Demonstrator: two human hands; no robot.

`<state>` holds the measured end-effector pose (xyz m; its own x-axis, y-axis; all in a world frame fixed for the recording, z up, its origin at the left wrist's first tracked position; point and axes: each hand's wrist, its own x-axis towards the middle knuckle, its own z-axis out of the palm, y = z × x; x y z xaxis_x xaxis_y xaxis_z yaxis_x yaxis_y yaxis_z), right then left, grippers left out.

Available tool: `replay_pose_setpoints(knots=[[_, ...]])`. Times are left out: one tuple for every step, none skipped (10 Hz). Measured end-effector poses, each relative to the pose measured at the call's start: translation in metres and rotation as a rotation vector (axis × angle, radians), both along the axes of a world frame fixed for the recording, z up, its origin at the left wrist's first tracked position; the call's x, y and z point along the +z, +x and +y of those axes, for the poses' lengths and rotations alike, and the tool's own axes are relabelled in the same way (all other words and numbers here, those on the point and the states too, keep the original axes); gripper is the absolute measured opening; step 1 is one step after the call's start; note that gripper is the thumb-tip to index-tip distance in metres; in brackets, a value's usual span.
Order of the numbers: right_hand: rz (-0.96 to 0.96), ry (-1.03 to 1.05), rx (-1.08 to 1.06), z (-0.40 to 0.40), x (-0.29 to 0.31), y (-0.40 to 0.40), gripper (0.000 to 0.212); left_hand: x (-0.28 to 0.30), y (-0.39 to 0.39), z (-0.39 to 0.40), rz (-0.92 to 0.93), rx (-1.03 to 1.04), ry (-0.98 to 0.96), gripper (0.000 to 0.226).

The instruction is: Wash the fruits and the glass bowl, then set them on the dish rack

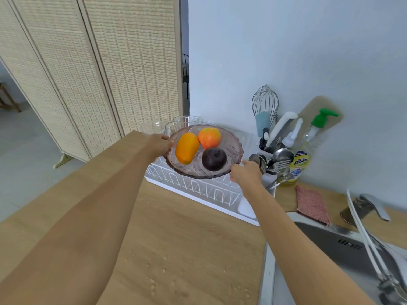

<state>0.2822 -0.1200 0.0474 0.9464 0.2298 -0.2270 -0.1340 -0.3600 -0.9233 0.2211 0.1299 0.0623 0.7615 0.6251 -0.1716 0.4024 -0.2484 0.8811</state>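
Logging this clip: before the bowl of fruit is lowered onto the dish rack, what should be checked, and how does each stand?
1. Left hand and right hand grip opposite rims of the glass bowl: ok.
2. Mango, peach and dark plum all inside the bowl: ok.
3. Bowl above the dish rack: ok.
4. Rack slots below free: cannot tell.
5. Cutlery holder close beside the right hand: not ok.
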Motion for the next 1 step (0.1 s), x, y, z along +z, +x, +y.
replay_pose_setpoints(knots=[[-0.021, -0.048, -0.009, -0.0063, 0.0051, -0.0076, 0.062, 0.0115, -0.0124, -0.0092, 0.096, 0.010, 0.200, 0.055]])
